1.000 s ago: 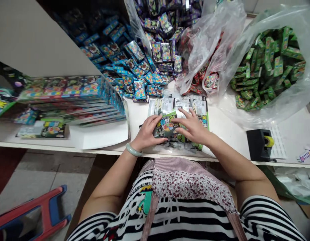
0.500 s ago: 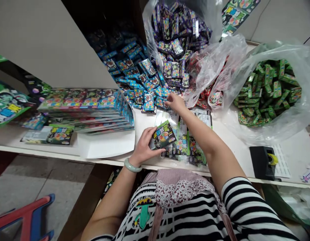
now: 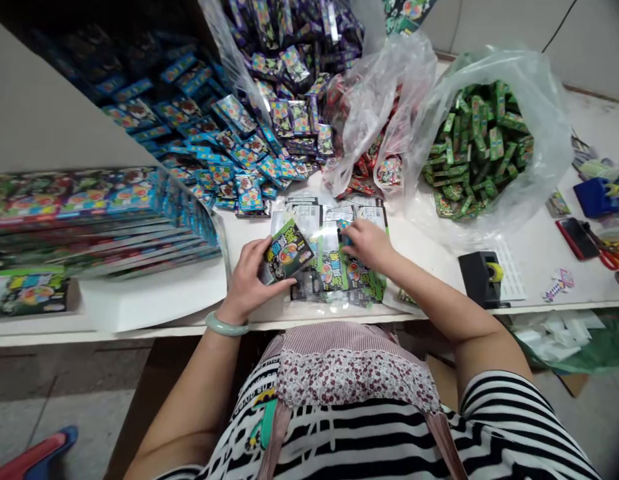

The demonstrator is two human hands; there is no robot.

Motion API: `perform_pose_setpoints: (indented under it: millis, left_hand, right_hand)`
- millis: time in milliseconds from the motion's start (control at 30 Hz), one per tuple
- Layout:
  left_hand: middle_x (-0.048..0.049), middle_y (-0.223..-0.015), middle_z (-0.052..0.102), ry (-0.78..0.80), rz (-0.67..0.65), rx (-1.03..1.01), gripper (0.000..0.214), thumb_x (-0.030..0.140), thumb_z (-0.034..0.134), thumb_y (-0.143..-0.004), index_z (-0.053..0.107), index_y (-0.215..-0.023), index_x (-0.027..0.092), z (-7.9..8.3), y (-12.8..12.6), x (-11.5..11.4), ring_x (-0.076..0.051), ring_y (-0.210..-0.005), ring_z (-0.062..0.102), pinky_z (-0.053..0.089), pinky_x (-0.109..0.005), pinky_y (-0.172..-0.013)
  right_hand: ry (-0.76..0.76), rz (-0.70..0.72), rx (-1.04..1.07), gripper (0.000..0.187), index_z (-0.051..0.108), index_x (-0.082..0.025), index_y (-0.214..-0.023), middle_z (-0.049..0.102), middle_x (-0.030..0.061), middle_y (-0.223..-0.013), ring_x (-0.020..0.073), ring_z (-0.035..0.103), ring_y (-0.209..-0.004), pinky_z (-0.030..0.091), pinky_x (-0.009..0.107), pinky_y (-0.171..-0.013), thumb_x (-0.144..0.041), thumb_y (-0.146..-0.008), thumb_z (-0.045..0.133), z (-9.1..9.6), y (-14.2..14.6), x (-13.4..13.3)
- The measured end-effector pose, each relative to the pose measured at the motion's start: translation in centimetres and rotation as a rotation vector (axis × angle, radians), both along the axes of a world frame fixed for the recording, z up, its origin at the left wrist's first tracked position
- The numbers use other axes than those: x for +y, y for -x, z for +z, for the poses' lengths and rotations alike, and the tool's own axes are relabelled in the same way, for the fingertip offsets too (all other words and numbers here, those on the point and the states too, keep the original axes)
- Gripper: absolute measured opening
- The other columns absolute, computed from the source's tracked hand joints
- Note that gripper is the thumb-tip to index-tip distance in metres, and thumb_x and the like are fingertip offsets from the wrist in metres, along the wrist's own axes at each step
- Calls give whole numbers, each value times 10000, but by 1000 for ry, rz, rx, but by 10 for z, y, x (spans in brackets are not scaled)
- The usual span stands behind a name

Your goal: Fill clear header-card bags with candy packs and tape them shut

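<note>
The left hand (image 3: 250,283) is curled around a green card packet (image 3: 288,252), holding it just above the surface (image 3: 429,267). The right hand (image 3: 369,244) is half closed on a pile of flat shiny packets (image 3: 334,267), but I cannot tell if it has hold of one. The slippery pile could slide, a loose grip could drop the green packet, and a bump could topple the blue packets (image 3: 224,127).

The left hand (image 3: 249,283) holds a green packet (image 3: 288,251); the right hand (image 3: 369,243) touches clear sleeves (image 3: 304,219).
</note>
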State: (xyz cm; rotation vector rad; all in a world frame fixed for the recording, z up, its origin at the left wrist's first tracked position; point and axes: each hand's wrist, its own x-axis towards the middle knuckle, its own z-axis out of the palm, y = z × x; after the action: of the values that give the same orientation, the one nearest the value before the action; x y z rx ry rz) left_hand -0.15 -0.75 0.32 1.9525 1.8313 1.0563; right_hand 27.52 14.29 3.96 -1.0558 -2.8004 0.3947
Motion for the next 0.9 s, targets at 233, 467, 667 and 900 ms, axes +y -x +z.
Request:
perform_pose_setpoints:
  millis: [233,467,667,900]
  left_hand:
    - [-124,-1306,533,58,-17,25,902,658,740,-722,437,-1455,228,-1,-5,-1,-326,-1246,539,457,-532,-1094]
    - [-131,-1308,530,64,-120,82,885,602,764,-729,432,-1456,223,2,-17,5,-331,-1245,539,460,-533,-1093]
    - [-145,-1334,513,85,-156,111,923,565,799,-701,418,-1467,218,4,-18,4,-341,-1251,524,450,-538,-1097]
    - [-153,-1339,527,46,-250,169,946,573,790,-713,386,-1500,238,10,-27,4,-353,-1245,529,450,-547,-1086]
  right_hand:
    - [172,45,4,715,534,-172,-1383,524,179,-1478,363,407,-1408,353,542,-1130,-400,-764,809,-9,-25,16]
    - [129,53,100,647,585,-167,-1299,551,182,-1384,355,480,-1313,363,531,-1100,-284,-695,784,-24,-15,26]
    - [-3,96,329,699,501,-298,-1396,484,95,-1441,356,404,-1352,310,540,-1153,-376,-755,769,29,-28,-7]
    - [23,310,12,674,589,-260,-1319,547,120,-1380,379,468,-1249,414,548,-1036,-321,-700,849,49,-24,-26]
